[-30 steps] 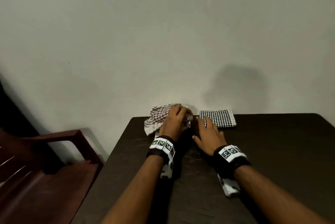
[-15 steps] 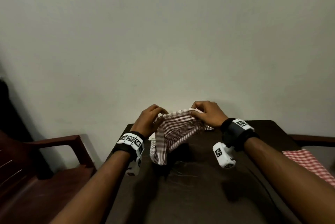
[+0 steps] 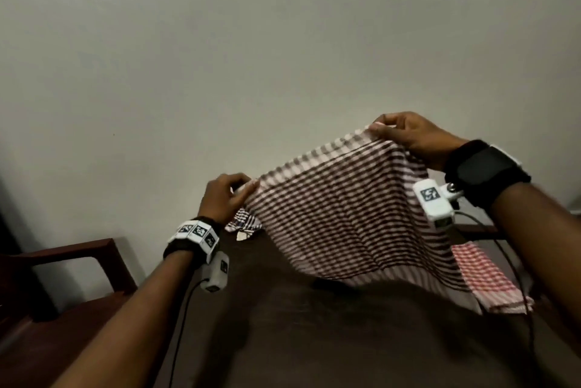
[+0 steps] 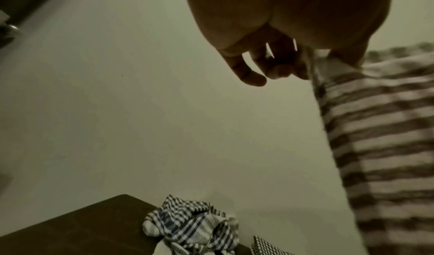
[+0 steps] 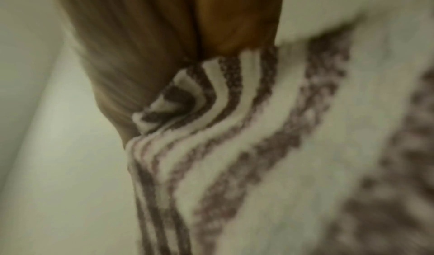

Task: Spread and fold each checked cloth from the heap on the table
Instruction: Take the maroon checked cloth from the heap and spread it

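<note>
A brown-and-white checked cloth hangs spread in the air above the dark table. My left hand pinches its upper left corner, and my right hand pinches the upper right corner, held higher. The left wrist view shows the cloth dropping from my left hand. In the blurred right wrist view the cloth's corner is bunched under my right hand. The heap of crumpled checked cloths lies at the table's far left corner, also the heap below my left hand.
A red-and-white checked cloth lies to the right, beyond the table. A wooden chair stands left of the table. A plain wall rises right behind the table. A corner of a black-and-white checked cloth shows beside the heap.
Both hands have lifted the brown checked cloth off the heap and drawn apart, so it now hangs open; the right hand has risen higher. The head view has tilted and moved closer.
</note>
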